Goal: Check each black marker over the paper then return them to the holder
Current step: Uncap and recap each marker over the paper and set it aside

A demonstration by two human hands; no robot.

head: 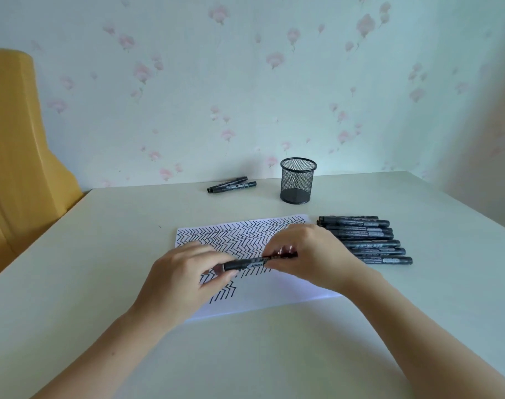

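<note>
Holding one marker [257, 262] level over the paper [288, 292], your left hand [185, 280] pinches its cap end and your right hand [303, 254] curls round the barrel, probably to uncap. More markers [366, 240] wait toward the right edge; the holder [298, 180] stands empty near the far edge.

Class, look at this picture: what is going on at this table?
A person holds one black marker in both hands, the left hand at one end and the right hand at the other, above a sheet of paper covered in zigzag lines. A row of markers lies right of the paper, two markers lie near the mesh holder, which looks empty.
</note>
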